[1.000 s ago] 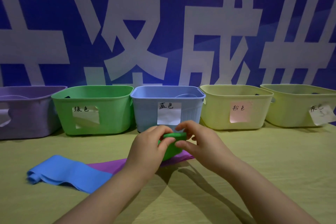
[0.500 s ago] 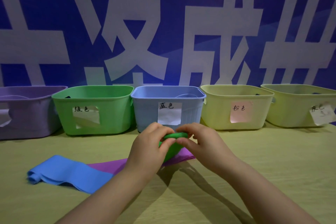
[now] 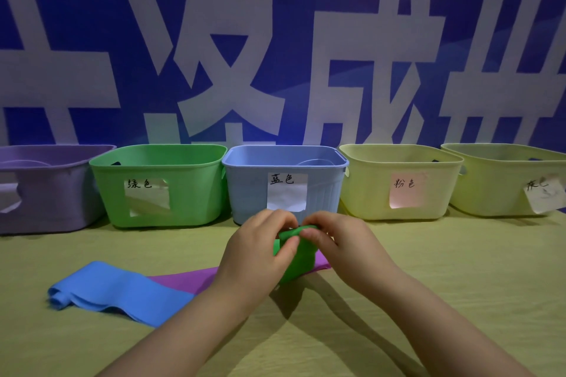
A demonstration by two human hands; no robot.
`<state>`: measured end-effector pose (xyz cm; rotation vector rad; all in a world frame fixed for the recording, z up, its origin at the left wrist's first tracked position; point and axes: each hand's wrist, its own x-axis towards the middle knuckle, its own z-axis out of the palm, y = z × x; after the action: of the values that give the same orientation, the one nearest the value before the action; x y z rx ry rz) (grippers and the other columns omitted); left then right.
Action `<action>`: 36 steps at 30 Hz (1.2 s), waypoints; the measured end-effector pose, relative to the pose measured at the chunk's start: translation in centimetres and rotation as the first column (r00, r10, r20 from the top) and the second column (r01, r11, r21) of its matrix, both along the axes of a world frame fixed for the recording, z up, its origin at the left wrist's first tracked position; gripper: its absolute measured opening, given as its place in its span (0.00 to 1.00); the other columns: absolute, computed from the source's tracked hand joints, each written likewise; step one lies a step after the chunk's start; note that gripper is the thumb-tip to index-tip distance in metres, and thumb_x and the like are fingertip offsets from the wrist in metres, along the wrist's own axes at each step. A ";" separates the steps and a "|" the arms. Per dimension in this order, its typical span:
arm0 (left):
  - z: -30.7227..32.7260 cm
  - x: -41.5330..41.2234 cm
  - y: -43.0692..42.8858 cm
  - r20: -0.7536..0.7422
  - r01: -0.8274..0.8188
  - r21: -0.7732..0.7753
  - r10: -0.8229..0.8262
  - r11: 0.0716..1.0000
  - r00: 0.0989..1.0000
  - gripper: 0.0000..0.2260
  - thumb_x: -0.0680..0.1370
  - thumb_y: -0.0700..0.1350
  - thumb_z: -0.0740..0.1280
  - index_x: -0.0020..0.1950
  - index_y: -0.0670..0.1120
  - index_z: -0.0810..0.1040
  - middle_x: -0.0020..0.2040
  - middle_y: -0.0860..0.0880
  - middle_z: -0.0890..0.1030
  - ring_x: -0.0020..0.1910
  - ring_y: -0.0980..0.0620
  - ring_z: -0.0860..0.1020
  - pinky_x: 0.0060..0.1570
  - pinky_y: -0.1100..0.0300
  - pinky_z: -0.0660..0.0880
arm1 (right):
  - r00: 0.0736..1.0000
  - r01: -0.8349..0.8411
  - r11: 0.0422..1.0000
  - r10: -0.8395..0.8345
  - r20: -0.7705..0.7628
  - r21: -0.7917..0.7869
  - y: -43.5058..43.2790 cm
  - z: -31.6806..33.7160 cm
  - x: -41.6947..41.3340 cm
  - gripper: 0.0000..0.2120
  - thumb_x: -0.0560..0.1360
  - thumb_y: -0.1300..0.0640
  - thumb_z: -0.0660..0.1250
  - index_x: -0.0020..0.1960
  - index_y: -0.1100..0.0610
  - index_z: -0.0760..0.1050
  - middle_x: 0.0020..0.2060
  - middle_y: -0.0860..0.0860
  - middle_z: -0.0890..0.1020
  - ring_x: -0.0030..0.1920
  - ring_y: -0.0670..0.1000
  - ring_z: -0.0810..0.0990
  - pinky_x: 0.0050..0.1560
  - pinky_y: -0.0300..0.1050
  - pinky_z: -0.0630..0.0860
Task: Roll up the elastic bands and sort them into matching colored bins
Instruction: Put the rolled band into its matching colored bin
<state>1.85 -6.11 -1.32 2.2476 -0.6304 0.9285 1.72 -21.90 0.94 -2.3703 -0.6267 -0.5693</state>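
A: Hardly anything moved in the last second. Left hand [image 3: 254, 254] and right hand [image 3: 346, 242] are in the same spot, fingertips drawn closer over the top of the green band [image 3: 298, 257].

B: Grip?

A: Narrow on both hands, thumbs and fingers pinching the band's rolled top edge. It's held low over the counter [image 3: 428, 285], in front of the blue bin [image 3: 251, 193], over the right end of the purple band [image 3: 186, 278]. Can't tell if the tail touches.

B: Looks?

A: Bright green, matte, flat strip. Top rolled, tail hanging loose.

B: Handling?

A: Probably light, soft and stretchy, and the roll likely springs open if released. Best pinched across the roll at both ends. The green bin [image 3: 190, 193] is far left, and the blue band [image 3: 116, 291] lies near left.
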 end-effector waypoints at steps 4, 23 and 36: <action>0.0 0.2 0.1 0.013 -0.003 0.014 0.002 1.000 1.000 0.09 0.74 0.51 0.61 0.46 0.48 0.77 0.41 0.57 0.74 0.40 0.56 0.72 0.39 0.64 0.66 | 1.000 0.000 0.999 0.000 -0.015 0.039 0.0 -0.2 0.0 0.09 0.75 0.50 0.65 0.54 0.50 0.76 0.40 0.44 0.79 0.43 0.45 0.76 0.45 0.40 0.71; 0.3 -0.3 0.0 -0.025 -0.054 0.028 0.054 0.998 0.998 0.06 0.76 0.45 0.66 0.52 0.48 0.76 0.41 0.56 0.74 0.41 0.56 0.70 0.37 0.62 0.60 | 0.999 -0.014 0.997 0.017 -0.046 0.076 0.2 -0.5 0.1 0.11 0.74 0.50 0.67 0.55 0.47 0.71 0.46 0.40 0.77 0.46 0.39 0.74 0.46 0.32 0.70; 0.2 -0.2 0.1 -0.008 -0.027 -0.021 0.027 0.999 1.000 0.06 0.74 0.49 0.65 0.48 0.48 0.76 0.41 0.56 0.76 0.41 0.55 0.72 0.40 0.60 0.67 | 1.000 -0.009 0.999 0.009 -0.009 0.053 0.1 -0.4 0.3 0.08 0.76 0.51 0.63 0.50 0.54 0.76 0.42 0.47 0.80 0.43 0.45 0.75 0.43 0.38 0.70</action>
<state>1.61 -6.03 -1.07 2.2452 -0.5854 0.9344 2.00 -21.76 0.52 -2.3181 -0.6106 -0.5634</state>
